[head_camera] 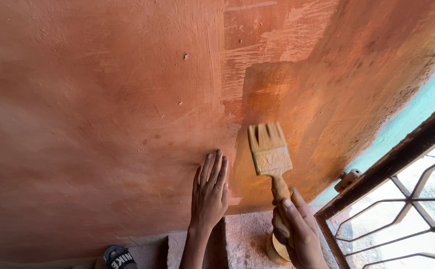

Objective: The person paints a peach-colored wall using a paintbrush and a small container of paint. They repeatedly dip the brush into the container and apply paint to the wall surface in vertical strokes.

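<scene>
- Right hand (297,234) of mine is clenched around the wooden handle of a flat paintbrush (270,157), low in my view, thumb running up the handle; I see the bristles pressed against the wall, just right of my other hand.
- Next, going from the biggest thing down: the wall (93,109) fills nearly my whole view, a rough plastered surface coated in earthy orange-brown, mottled and matte on the left, with a few small raised specks.
- Around the brush I see a wetter patch (287,89), shinier and more yellow-orange, with pale streaky strokes above it where the coat is thin.
- At the right edge I see a window (401,209) with a dark rusty frame, a curved metal grille and bright daylight behind it; a strip of turquoise paint (421,107) runs along the frame.
- Below the wall lies a dusty, pinkish concrete ledge (247,239), speckled and gritty.
- Left hand (210,192) lies released and flat against the wall, fingers together and pointing up, grasping nothing.
- Brush again, in detail: a broad paint-caked ferrule, splayed bristles split into clumps, all coated ochre.
- Near the window frame I see a small pale hinge (348,179).
- At the bottom edge a dark sandal (119,257) peeks in.
</scene>
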